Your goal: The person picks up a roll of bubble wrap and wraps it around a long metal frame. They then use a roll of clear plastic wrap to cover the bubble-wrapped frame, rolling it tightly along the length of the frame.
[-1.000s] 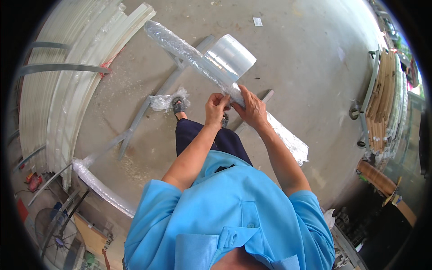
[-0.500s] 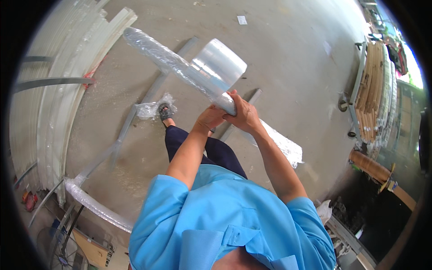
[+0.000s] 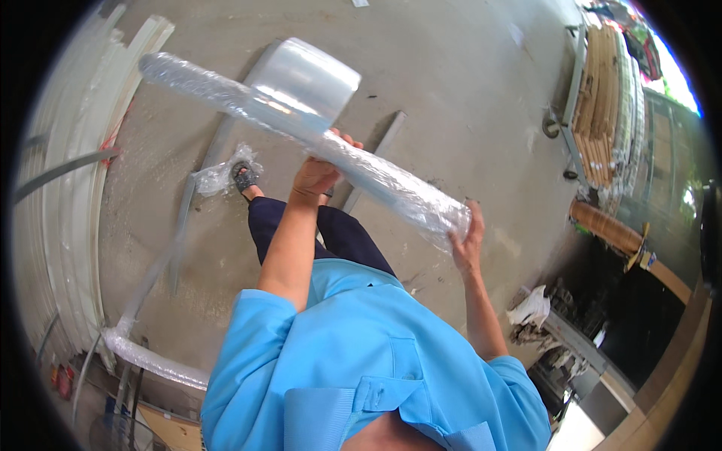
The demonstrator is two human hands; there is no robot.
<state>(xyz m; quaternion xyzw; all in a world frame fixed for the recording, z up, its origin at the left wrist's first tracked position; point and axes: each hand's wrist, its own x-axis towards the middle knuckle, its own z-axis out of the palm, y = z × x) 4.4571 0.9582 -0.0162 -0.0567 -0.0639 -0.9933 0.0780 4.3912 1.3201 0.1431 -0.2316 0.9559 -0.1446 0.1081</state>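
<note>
A long, slim bundle (image 3: 410, 189) wrapped in clear plastic film lies slantwise across the space before me, its contents blurred by the film. My left hand (image 3: 320, 171) is closed around its middle from below, with fingertips showing on the far side. At the bundle's right end, my right hand (image 3: 468, 237) grips the wrapped tip between thumb and fingers. A wide roll of clear stretch film (image 3: 304, 84) rests against the bundle's far side, left of my left hand. Film seems to run from the roll onto the bundle.
Pale long profiles (image 3: 71, 203) are stacked at the left, with curved grey bars (image 3: 68, 173) in front. Grey rails (image 3: 376, 159) lie on the floor beneath the bundle, beside crumpled film (image 3: 218, 180) at my foot. Another wrapped length (image 3: 154, 359) is lower left. A cart holds brown boards (image 3: 598, 105) at right.
My right hand has moved from beside my left hand out to the bundle's right end. The bundle and film roll have shifted left in view, and my left hand has moved slightly left.
</note>
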